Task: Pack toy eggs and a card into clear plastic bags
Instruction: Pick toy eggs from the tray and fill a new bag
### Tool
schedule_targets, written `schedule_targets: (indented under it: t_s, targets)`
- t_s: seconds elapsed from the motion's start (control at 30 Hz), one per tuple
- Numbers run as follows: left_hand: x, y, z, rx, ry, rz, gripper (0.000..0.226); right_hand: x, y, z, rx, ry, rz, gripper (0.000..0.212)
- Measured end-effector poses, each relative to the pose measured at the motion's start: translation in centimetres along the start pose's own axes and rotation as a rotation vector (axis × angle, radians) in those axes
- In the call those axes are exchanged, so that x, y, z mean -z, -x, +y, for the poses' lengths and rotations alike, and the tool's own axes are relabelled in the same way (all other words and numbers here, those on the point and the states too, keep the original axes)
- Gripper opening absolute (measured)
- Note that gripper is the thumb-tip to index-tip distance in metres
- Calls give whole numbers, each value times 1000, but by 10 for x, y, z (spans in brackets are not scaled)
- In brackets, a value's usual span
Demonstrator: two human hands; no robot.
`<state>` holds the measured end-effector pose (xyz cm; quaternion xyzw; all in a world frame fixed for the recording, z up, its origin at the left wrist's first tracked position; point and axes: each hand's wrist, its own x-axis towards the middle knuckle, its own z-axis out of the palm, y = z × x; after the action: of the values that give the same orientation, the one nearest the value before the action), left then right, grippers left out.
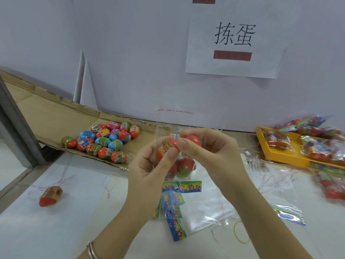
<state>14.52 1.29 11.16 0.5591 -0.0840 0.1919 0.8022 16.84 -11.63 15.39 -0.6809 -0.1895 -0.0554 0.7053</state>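
The orange egg (170, 142) is half hidden behind the fingers (172, 153) of the left hand (147, 171). A second egg (194, 139) is largely covered by the right hand (211, 152). The outline of the clear bag (173, 116) can barely be traced. The packed bags (317, 139) in the yellow tray (283, 156) are blurred and cut off by the right edge. Labels on the loose eggs (104, 141) cannot be read. The red strip (203, 0) is cropped at the top.
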Motion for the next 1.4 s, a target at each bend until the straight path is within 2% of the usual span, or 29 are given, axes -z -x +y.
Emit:
schedule_targets:
  t_s: [0.1,0.2,0.33,0.47,0.73,0.83,0.97,1.07,1.17,1.37,1.4]
  targets:
    - [2,-1,2,-6,-36,-73,24,0,1,0,56,17,37,26]
    - [5,-3,3,10,-103,-119,30,-1,2,1,62,39,35,23]
    - [7,-5,6,43,-133,-146,14,-2,0,6,25,35,-13,22]
    - [10,-7,5,50,-159,-94,24,0,0,7,-24,6,-123,34]
    - [9,-6,2,68,-116,-106,24,-2,0,11,-9,-29,-38,26]
    - [9,-7,4,68,-113,-93,34,-1,0,11,9,-22,15,27]
    - [8,-7,6,30,-125,-2,37,3,-2,11,-23,-76,-58,32]
    - [10,-10,6,81,-32,15,45,9,-4,9,-45,-107,-102,30]
    - [11,-12,9,152,97,-51,55,14,-6,7,-30,-128,-46,25]
    - [20,-17,7,229,89,-122,38,14,-7,8,-29,-172,26,30]
    - [20,-18,6,237,63,-127,30,14,-7,8,-32,-175,42,32]
